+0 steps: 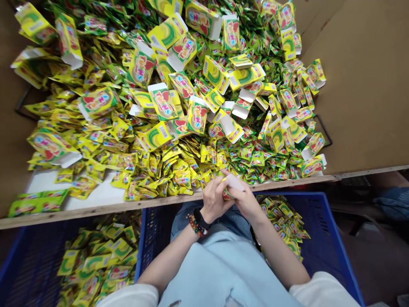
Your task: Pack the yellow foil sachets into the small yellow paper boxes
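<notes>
Both my hands meet at the table's front edge over a small yellow-green carton (230, 184) with a white flap. My left hand (214, 199) wraps its fingers round the carton's left side; a bead bracelet and dark band sit on that wrist. My right hand (246, 201) grips the carton from the right, fingers closed on it. Just beyond the hands lies a thick heap of small yellow-green sachets (179, 170). Several open, empty cartons (162, 101) of the same print lie scattered on top of the heap.
The white table (99, 194) has a wooden front lip and brown cardboard walls (361, 85) at the right and left. Below the edge stand two blue crates, left (28, 264) and right (322, 238), each holding filled yellow-green packs. A flat green stack (35, 204) lies at front left.
</notes>
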Action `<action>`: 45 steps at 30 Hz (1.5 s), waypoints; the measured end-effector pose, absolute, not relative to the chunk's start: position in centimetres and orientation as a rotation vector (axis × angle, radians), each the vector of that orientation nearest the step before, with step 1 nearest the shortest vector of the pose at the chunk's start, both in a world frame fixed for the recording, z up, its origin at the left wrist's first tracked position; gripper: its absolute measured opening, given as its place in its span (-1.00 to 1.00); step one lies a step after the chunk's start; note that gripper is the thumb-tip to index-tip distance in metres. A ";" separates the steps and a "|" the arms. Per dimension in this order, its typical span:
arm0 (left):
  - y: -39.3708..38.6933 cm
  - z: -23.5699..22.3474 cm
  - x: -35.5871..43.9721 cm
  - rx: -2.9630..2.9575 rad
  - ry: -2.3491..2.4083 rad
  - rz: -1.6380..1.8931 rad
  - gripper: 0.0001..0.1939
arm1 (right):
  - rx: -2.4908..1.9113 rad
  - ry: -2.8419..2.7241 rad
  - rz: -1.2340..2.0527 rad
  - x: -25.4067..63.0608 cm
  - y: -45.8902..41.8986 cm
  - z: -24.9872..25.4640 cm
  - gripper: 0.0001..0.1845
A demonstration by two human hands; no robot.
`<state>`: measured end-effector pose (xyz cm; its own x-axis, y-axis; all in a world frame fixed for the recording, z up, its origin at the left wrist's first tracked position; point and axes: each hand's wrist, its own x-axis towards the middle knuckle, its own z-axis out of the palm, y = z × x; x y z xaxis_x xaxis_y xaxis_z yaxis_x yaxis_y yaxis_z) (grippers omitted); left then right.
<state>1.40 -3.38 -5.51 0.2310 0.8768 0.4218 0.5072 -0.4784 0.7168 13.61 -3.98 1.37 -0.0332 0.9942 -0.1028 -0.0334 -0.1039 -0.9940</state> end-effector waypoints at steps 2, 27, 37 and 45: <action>-3.3 -5.7 1.4 2.089 1.265 1.187 -0.55 | -1.207 -1.252 1.266 13.2 -4.3 1.1 -0.57; -2.8 -2.5 0.8 2.166 1.133 1.203 -0.39 | -1.325 -1.661 0.591 15.5 -6.5 1.7 -0.65; 3.7 2.0 -1.6 2.606 1.628 0.598 -0.64 | -1.913 -1.875 0.477 19.0 -4.1 0.8 -0.73; 5.7 2.1 -1.9 2.601 1.462 0.657 -0.81 | -1.813 -1.639 0.696 14.6 0.0 -1.2 -0.84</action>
<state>-1.86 5.72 2.07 0.4505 0.8318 0.3244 0.7946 -0.5392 0.2790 14.55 0.00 -1.23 0.1040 0.9945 0.0081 0.6851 -0.0657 -0.7254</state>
